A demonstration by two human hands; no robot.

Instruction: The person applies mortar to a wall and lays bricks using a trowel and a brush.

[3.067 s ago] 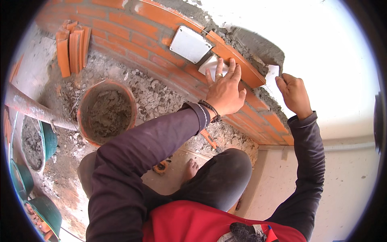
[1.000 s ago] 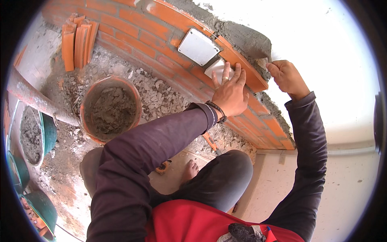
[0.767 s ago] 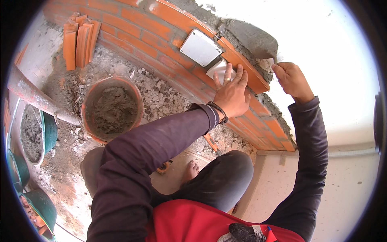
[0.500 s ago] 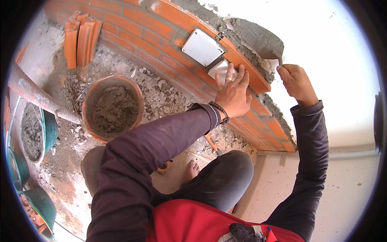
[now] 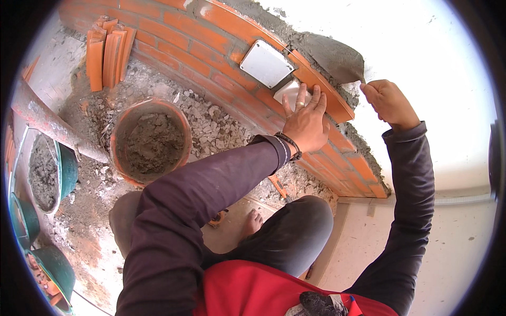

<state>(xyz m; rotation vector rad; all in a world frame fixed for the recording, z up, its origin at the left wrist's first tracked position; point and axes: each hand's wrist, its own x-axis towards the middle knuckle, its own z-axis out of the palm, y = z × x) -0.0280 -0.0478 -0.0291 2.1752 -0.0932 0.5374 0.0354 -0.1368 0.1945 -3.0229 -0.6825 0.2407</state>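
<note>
My left hand [image 5: 305, 124] lies with spread fingers against a long orange brick strip [image 5: 333, 105] on the low brick wall [image 5: 205, 55], partly over a white square fitting [image 5: 283, 96]. Above and left of that fitting is a pale rectangular plate [image 5: 266, 63] with corner screws. My right hand [image 5: 389, 102], at the wall's upper right, is closed on the mostly hidden handle of a trowel [image 5: 341, 62]; its blade is grey with mortar and lies along the mortar bed behind the orange strip.
Orange brick strips [image 5: 110, 55] stand stacked at upper left. An orange bucket [image 5: 115, 147] of mortar sits on the rubble-strewn floor. Green buckets [image 5: 67, 168] and a slanting pipe [image 5: 58, 126] are at left. An orange-handled tool [image 5: 275, 184] and a tape measure [image 5: 217, 218] lie by my legs.
My right hand and the trowel shift slightly; the bright patch seen near the blade earlier is now covered or turned away. My left hand stays on the strip while the view drifts slightly.
</note>
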